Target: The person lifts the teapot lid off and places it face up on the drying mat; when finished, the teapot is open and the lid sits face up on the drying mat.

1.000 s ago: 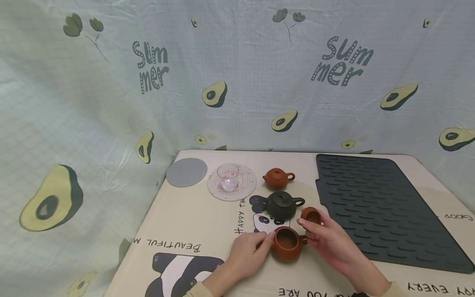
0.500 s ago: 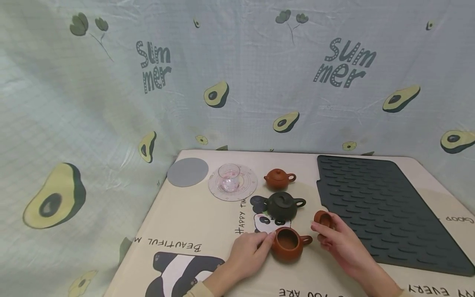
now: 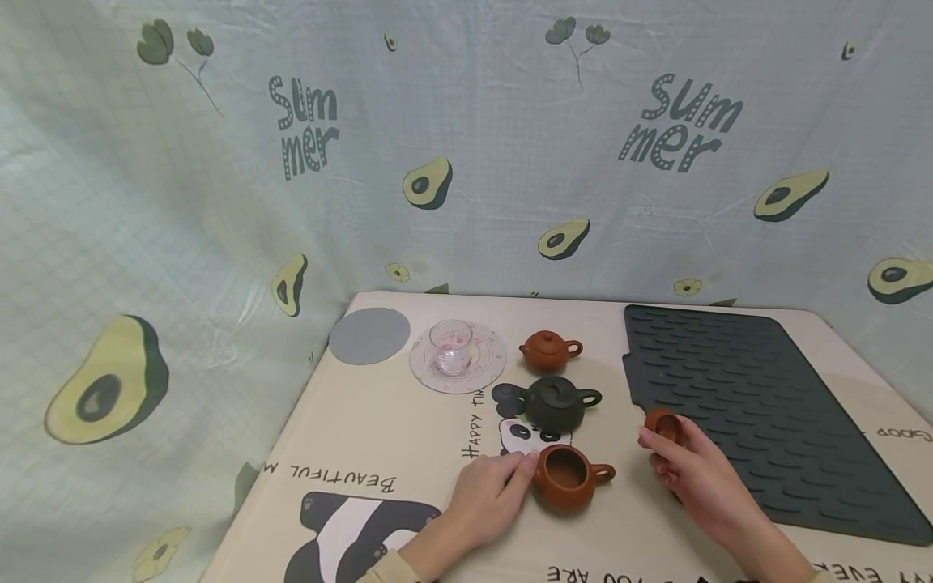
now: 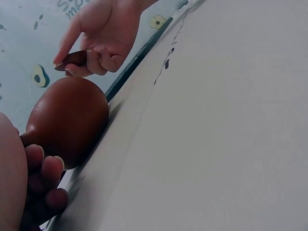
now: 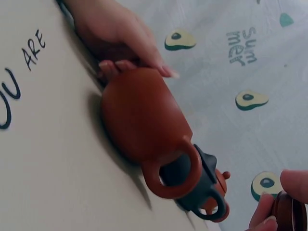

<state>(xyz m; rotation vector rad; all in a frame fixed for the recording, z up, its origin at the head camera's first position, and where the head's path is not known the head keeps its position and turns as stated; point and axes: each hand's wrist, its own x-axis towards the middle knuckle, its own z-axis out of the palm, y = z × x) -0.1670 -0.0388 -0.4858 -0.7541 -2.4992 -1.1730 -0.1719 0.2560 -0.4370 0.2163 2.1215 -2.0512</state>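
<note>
At the near side of the table [image 3: 415, 429], the left hand [image 3: 490, 495] grips an open brown teapot [image 3: 563, 495] at its spout [image 4: 27, 136], thumb and fingers closed on it; the pot stands upright. To its right, and apart from it, the right hand [image 3: 703, 478] pinches a small brown lid [image 3: 663, 427] in the air. The pot looks like clay: I judge it stiff, rather heavy for its size and easy to chip, so its free handle [image 5: 196, 166] is a sure place to hold. The lid is probably light and fragile; its rim gives the best grip. I count three teapots: this one, then one black teapot [image 3: 554, 405], then one smaller brown teapot [image 3: 547, 354], both with lids on. There is one dark mat [image 3: 729, 405] at right and, far left, one plate [image 3: 492, 368] bearing one glass [image 3: 450, 350], and one grey disc [image 3: 369, 336].
</note>
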